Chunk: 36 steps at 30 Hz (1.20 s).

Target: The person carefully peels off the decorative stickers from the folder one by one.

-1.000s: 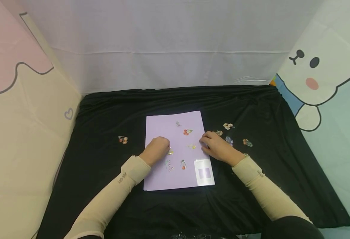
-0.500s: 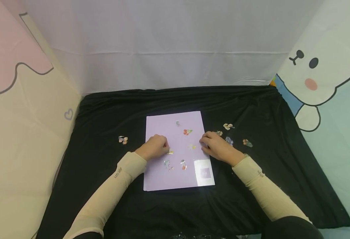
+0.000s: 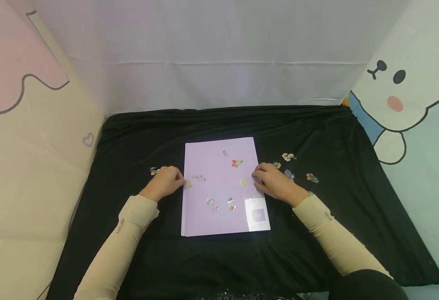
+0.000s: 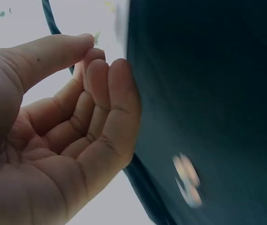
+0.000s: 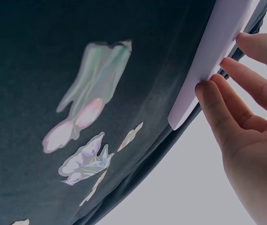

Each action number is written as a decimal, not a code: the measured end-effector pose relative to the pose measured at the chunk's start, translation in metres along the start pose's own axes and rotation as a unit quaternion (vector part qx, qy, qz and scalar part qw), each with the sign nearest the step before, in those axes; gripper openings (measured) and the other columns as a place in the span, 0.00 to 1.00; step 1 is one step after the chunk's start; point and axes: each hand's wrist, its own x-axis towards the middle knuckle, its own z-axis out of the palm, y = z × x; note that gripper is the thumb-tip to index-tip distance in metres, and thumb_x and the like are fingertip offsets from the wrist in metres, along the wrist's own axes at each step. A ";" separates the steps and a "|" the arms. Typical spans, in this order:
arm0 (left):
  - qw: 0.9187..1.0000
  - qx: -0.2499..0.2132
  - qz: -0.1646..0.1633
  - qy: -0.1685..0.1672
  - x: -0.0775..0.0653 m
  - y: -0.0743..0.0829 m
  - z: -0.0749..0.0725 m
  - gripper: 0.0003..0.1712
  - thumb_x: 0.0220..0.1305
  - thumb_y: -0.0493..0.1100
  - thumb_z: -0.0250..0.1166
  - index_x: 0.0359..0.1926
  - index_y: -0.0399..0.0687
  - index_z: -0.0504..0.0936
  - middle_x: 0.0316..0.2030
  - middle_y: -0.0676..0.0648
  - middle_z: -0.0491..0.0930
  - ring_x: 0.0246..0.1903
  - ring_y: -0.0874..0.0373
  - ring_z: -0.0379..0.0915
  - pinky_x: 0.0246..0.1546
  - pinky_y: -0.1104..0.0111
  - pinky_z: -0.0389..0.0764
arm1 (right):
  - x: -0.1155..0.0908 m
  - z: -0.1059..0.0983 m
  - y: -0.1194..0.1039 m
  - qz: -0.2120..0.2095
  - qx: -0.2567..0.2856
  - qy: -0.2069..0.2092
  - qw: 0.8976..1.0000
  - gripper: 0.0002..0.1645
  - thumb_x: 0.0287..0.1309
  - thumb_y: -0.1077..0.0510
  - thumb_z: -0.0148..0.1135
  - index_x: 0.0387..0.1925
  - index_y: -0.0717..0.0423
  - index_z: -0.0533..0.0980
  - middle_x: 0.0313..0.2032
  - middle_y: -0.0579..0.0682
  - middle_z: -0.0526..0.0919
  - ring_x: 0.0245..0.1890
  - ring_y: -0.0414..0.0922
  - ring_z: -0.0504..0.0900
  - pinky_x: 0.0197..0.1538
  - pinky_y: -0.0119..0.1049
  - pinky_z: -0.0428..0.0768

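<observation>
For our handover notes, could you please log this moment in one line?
Left hand pinches yellow sticker at left edge of purple folder | right hand touches its right edge | more flower stickers on folder and black cloth

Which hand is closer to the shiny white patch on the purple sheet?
Right. The right hand is at the right edge of the purple sheet, just beyond the white patch; the left hand is farther away, at the opposite, left edge.

Left hand (image 3: 163, 183): fingers (image 4: 124, 89) curled, pinching | Right hand (image 3: 275, 183): slightly bent | Arms (image 3: 110, 246): both stretched forward
</observation>
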 end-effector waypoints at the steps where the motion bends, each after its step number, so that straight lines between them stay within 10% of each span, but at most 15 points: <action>1: 1.000 0.001 -0.012 0.001 -0.003 -0.006 -0.004 0.07 0.65 0.36 0.64 0.32 0.38 0.86 0.25 0.46 0.79 0.23 0.55 0.72 0.34 0.54 0.78 | 0.000 0.000 0.000 -0.001 0.001 0.000 1.000 0.15 0.54 0.66 0.73 0.43 0.69 0.81 0.43 0.61 0.79 0.43 0.54 0.79 0.49 0.47 0.79; 13: 0.996 0.013 -0.087 0.009 -0.030 -0.051 -0.035 0.10 0.65 0.38 0.66 0.27 0.39 0.83 0.21 0.47 0.74 0.21 0.54 0.69 0.23 0.63 0.69 | -0.003 -0.002 0.000 0.007 -0.003 -0.004 1.000 0.15 0.54 0.66 0.73 0.43 0.69 0.81 0.43 0.61 0.79 0.43 0.54 0.79 0.49 0.46 0.79; 36: 0.998 0.007 -0.065 0.013 -0.017 -0.037 -0.025 0.07 0.66 0.38 0.65 0.33 0.38 0.85 0.28 0.44 0.80 0.25 0.52 0.73 0.28 0.60 0.75 | 0.000 -0.003 -0.004 0.012 -0.003 -0.008 1.000 0.15 0.53 0.67 0.73 0.43 0.69 0.81 0.43 0.61 0.79 0.43 0.54 0.80 0.49 0.46 0.79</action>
